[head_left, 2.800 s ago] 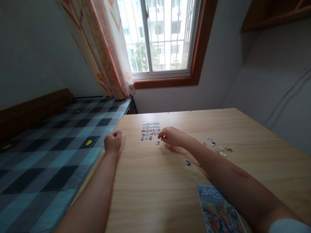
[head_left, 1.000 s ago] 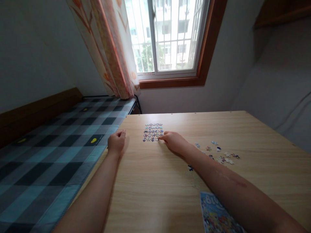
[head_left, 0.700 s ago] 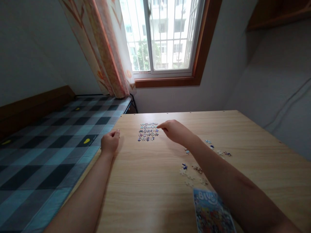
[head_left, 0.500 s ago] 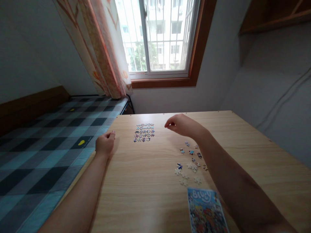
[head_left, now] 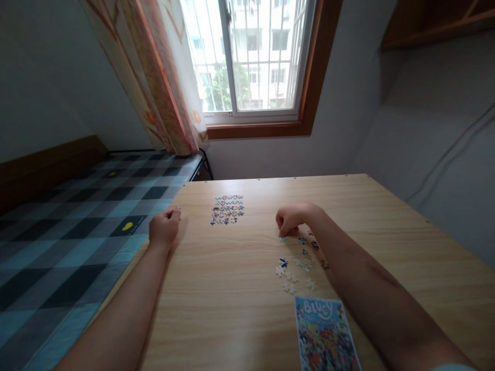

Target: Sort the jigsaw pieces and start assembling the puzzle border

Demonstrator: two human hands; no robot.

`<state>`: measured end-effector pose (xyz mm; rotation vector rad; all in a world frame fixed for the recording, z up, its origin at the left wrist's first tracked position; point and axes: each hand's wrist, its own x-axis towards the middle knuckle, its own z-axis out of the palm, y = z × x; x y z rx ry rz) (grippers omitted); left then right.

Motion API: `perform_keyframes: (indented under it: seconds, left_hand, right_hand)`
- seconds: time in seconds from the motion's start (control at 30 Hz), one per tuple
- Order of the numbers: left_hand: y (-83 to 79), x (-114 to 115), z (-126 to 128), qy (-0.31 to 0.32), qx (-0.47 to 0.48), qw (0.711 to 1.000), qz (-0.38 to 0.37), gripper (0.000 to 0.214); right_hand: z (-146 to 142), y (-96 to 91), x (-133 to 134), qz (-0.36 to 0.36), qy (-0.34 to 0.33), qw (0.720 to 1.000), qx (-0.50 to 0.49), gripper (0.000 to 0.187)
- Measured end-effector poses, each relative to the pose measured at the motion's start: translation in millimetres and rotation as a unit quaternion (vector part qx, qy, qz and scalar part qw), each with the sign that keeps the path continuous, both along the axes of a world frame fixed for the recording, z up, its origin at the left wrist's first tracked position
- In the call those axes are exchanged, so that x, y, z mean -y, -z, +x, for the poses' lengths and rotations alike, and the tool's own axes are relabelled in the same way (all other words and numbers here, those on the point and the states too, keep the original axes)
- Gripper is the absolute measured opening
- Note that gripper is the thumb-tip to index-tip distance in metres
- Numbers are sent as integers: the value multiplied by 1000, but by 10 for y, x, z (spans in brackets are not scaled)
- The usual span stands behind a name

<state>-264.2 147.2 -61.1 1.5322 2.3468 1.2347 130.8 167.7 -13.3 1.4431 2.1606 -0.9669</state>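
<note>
My right hand [head_left: 293, 218] is bent down to the table. Its fingertips are pinched at a small light-blue jigsaw puzzle piece [head_left: 282, 239] that lies on the wood. Several loose pieces lie just below and beside this hand, among them a dark blue one [head_left: 283, 263] and pale, face-down ones [head_left: 291, 278]. My left hand [head_left: 165, 226] rests curled at the left edge of the table; whatever its fingers might hold is hidden. Between the hands, further back, a block of puzzle pieces [head_left: 227, 210] is laid out in close rows.
A picture sheet marked "Bluey" [head_left: 327, 332] lies at the table's near side, beside my right forearm. The wooden table [head_left: 216, 288] borders a bed with a checked cover [head_left: 85, 257] on the left. A window [head_left: 263, 62] and curtain [head_left: 154, 77] are beyond.
My right hand has come down and slightly right, from above the table near the rows to the loose pieces, where its fingers meet one. My left hand stays in place.
</note>
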Motion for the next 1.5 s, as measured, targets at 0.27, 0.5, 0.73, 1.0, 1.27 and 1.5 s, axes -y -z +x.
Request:
perform_keyframes:
  seconds: [0.27, 0.5, 0.73, 1.0, 1.27, 1.5]
  left_hand:
    - [2, 16, 13, 10, -9, 1000, 9, 36]
    - [-26, 36, 51, 18, -17, 1000, -1, 37]
    - [-15, 30, 55, 17, -11, 1000, -6, 38]
    - [-3, 44, 58, 22, -23, 999, -11, 40]
    - [29, 33, 43, 24, -25, 999, -9, 41]
    - [19, 44, 45, 26, -26, 999, -7, 41]
  right_hand:
    - [-479, 144, 182, 241, -17, 970, -41, 31]
    - [-630, 168, 323, 269, 14, 961, -66, 32]
    - [-683, 291, 246, 289, 38, 953, -82, 33]
    - [-796, 435, 183, 360, 93, 924, -93, 39]
    - [-725, 462, 207, 372, 46, 906, -196, 29]
    - [-751, 460, 217, 370, 10, 913, -170, 31]
